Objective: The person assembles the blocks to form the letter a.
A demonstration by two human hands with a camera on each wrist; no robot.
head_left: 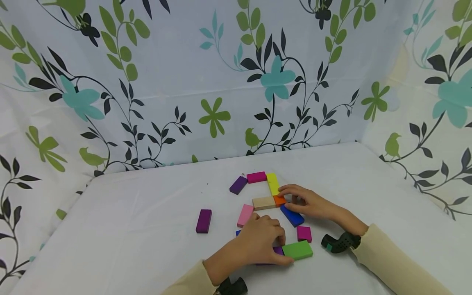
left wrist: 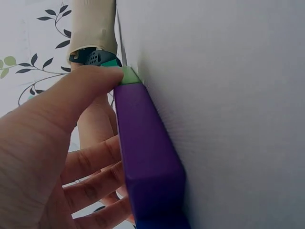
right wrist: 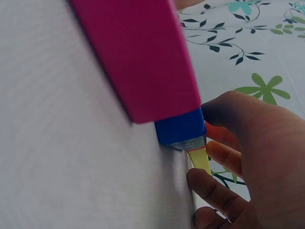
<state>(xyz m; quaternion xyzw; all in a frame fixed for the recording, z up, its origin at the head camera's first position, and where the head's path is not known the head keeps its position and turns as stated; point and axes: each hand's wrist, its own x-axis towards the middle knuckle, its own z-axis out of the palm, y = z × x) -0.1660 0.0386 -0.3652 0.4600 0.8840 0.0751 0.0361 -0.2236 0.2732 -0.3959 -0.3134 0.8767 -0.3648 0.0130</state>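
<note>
My left hand [head_left: 259, 239] grips a light green block [head_left: 298, 250] at its left end, its thumb along the near side. A purple block [left wrist: 143, 138] adjoins the green one, partly hidden under this hand in the head view; the other fingers lie along its far side. My right hand [head_left: 311, 203] touches the blocks at the right of the ring. Its thumb is at the upper end of a blue block [head_left: 292, 216]. The index fingertip rests by a yellow block [head_left: 273, 184], with a small orange block [head_left: 279, 200] between thumb and finger.
A tan block [head_left: 263, 203] and a pink block [head_left: 245, 215] continue the ring, with a magenta block [head_left: 304, 233] at right. Beyond lie a long magenta block [head_left: 256, 177] and a dark purple block [head_left: 238, 185]. Another purple block [head_left: 204, 221] lies apart at left on the white tabletop [head_left: 129, 229].
</note>
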